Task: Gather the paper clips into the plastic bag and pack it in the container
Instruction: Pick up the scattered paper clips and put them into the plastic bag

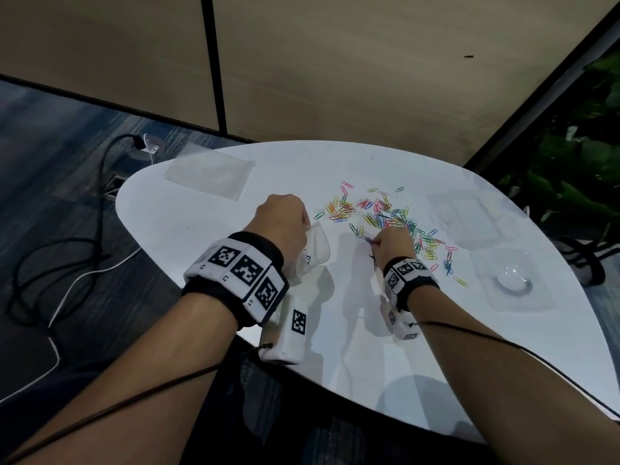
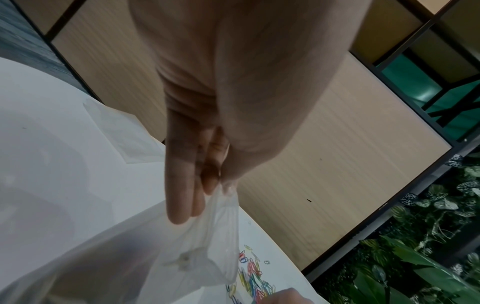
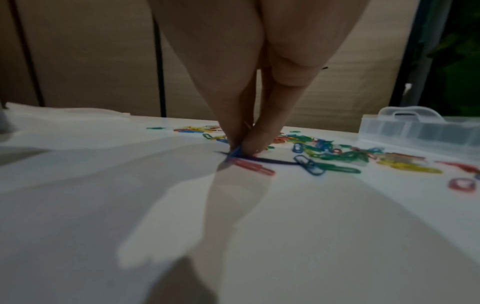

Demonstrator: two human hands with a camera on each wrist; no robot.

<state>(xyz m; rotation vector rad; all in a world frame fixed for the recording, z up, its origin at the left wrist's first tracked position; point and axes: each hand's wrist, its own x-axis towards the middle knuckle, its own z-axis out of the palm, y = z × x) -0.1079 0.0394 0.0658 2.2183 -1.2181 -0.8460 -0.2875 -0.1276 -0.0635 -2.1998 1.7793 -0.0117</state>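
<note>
Coloured paper clips [image 1: 385, 219] lie scattered over the middle of the white table [image 1: 208, 226]. My left hand [image 1: 281, 219] holds a clear plastic bag [image 1: 315, 250] by its upper edge, thumb against fingers [image 2: 182, 195], and the bag [image 2: 182, 257] hangs down to the table. My right hand [image 1: 391, 243] is at the near edge of the pile, and its fingertips [image 3: 241, 144] pinch a blue paper clip [image 3: 233, 154] with a red clip [image 3: 253, 167] beside it. A clear plastic container [image 1: 466, 216] stands right of the pile, its wall [image 3: 415, 129] in the right wrist view.
A flat clear bag [image 1: 209, 174] lies at the table's far left. A clear lid with a round dome [image 1: 513, 283] rests near the right edge. Cables [image 1: 67, 263] run over the floor on the left, and plants [image 1: 570, 146] stand to the right.
</note>
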